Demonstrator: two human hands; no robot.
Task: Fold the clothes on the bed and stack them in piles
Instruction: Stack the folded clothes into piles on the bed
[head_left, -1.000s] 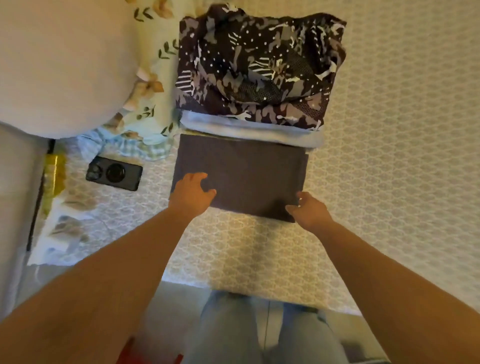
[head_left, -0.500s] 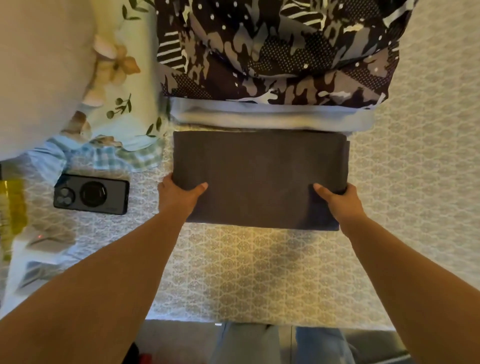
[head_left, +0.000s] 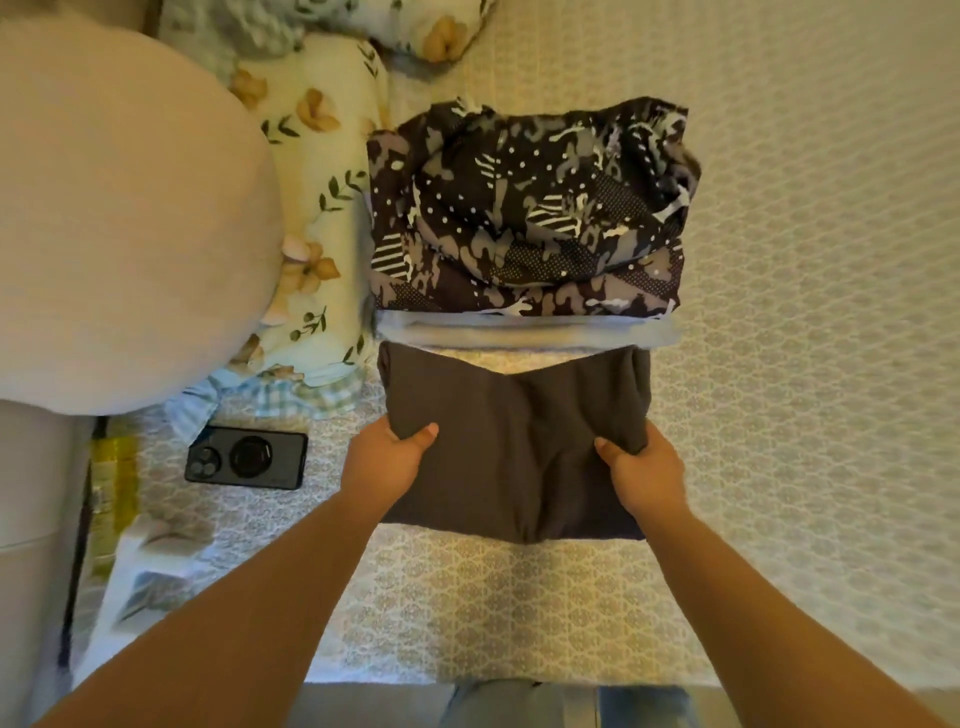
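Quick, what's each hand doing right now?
Left hand: grips the left side of the folded grey garment.
Right hand: grips the garment's right side.

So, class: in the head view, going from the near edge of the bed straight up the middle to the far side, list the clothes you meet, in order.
Plain dark grey folded garment, held at both sides → light blue folded garment → dark camouflage-print garment on top of the pile.
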